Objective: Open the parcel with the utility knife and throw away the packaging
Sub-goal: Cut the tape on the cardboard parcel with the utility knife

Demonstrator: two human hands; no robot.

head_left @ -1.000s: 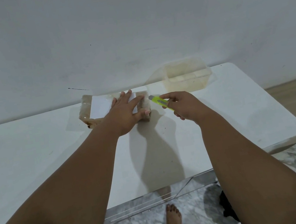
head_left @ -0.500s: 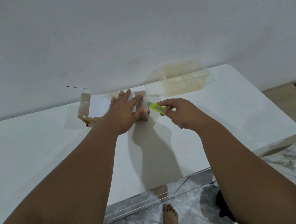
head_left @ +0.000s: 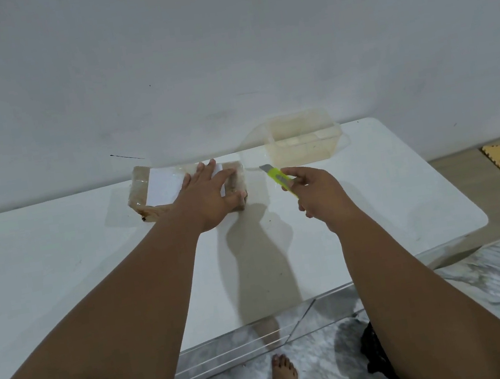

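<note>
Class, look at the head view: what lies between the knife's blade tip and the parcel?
Only bare white table; in the head view the utility knife tip stands apart from the parcel.

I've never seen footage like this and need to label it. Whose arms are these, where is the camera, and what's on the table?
There is no machine: a person wears a camera on the head, looking down at their own bare arms. The left hand lies flat on a taped brown parcel with a white label. The right hand holds a yellow utility knife, blade out, just right of the parcel and not touching it. Both sit on a white table; a clear plastic container stands by the wall.
</note>
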